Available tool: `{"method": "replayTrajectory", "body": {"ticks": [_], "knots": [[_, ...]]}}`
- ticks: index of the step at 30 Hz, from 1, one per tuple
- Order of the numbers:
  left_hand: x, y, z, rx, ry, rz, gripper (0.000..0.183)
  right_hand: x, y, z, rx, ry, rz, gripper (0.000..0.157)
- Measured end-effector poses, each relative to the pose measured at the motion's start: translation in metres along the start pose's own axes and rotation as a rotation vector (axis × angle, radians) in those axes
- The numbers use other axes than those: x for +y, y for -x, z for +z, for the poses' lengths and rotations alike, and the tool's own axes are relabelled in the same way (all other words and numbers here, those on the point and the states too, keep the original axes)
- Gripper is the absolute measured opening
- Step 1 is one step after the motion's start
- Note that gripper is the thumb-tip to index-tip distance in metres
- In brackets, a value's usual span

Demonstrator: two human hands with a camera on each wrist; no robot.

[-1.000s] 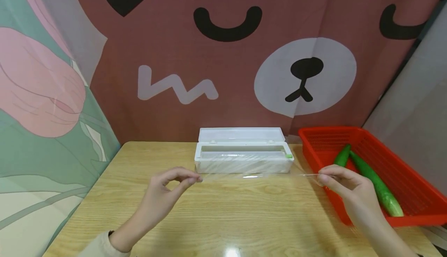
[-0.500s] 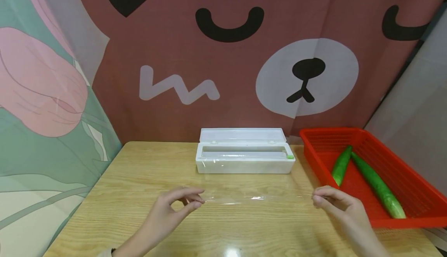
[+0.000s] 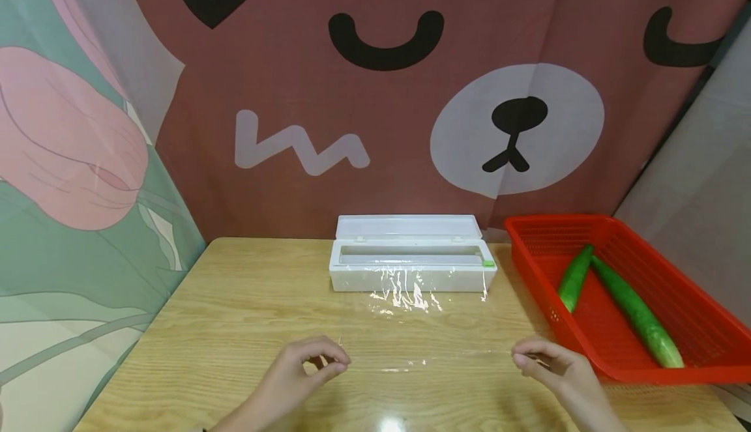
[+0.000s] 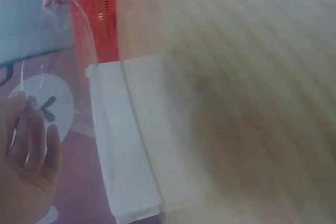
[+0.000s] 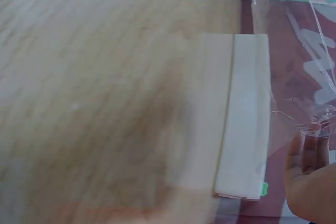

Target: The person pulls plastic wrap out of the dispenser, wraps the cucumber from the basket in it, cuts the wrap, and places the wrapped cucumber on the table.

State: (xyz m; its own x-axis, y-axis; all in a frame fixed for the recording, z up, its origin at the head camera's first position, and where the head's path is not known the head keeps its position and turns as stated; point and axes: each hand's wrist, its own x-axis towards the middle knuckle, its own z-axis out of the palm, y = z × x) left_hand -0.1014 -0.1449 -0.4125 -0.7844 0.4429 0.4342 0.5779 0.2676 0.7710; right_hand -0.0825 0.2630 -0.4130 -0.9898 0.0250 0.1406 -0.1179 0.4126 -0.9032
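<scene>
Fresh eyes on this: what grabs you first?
Probably the huge bear face filling the head view's upper half. Next, the bright red basket at right, holding two cucumbers. Then, centrally, shiny clear film stretching from the open white box to the left hand and right hand.

Left hand [image 3: 297,372] and right hand [image 3: 560,370] well apart, roughly level, both in a fingertip pinch. Forearms [image 3: 240,417] angle inward from bottom of head view.

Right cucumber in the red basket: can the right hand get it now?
Probably not yet: the right hand pinches the cling film, though the right cucumber lies uncovered in the nearby red basket.
</scene>
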Motion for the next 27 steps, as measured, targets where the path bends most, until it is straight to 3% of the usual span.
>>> {"method": "replayTrajectory", "body": {"ticks": [6, 11, 17, 27], "knots": [[-0.011, 0.005, 0.007, -0.069, -0.018, -0.013, 0.009, 0.02, 0.001, 0.006, -0.008, 0.034, -0.157, 0.013], [-0.018, 0.007, 0.009, -0.148, -0.053, -0.035, 0.004, 0.034, 0.0, 0.009, -0.019, 0.037, -0.205, 0.014], [-0.02, 0.011, 0.01, -0.241, -0.11, -0.076, 0.005, 0.046, 0.0, 0.014, -0.04, 0.055, -0.346, 0.021], [-0.03, 0.014, 0.013, -0.317, -0.231, -0.041, 0.007, 0.059, 0.002, 0.016, -0.088, 0.111, -0.422, 0.025]]}}
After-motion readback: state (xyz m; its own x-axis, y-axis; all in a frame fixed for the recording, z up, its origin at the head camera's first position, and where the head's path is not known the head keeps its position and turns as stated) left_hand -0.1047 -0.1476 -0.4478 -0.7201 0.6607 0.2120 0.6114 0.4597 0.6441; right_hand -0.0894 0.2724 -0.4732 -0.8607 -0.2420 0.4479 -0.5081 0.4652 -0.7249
